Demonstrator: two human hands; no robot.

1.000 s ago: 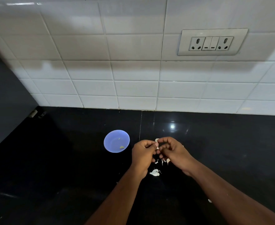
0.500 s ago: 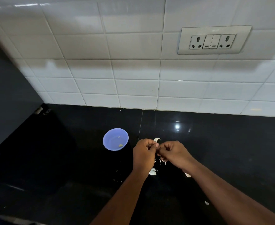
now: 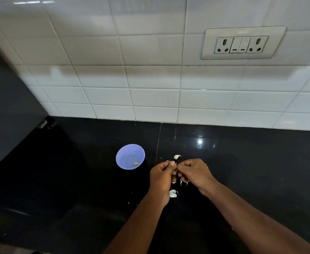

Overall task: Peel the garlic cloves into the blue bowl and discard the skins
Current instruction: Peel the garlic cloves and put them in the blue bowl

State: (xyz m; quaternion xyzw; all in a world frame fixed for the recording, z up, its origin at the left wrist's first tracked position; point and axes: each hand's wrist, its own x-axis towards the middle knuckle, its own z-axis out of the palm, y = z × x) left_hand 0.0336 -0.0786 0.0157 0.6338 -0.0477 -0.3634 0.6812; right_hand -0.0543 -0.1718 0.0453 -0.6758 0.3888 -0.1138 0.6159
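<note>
Head view shows little change over the last second: the left hand (image 3: pixel 161 175) and right hand (image 3: pixel 194 172) stay knuckle to knuckle above the black counter (image 3: pixel 251 167), fingers curled in, pinching a garlic clove that is all but hidden between them. Only the framing shifts a little. The blue bowl (image 3: pixel 124 160) sits just left of the hands, as before, with two peeled pieces inside. Loose skins (image 3: pixel 172 193) lie under the wrists and one unpeeled clove (image 3: pixel 176 157) beyond the knuckles, so peeling seems mid-clove, with discarding not yet begun.
</note>
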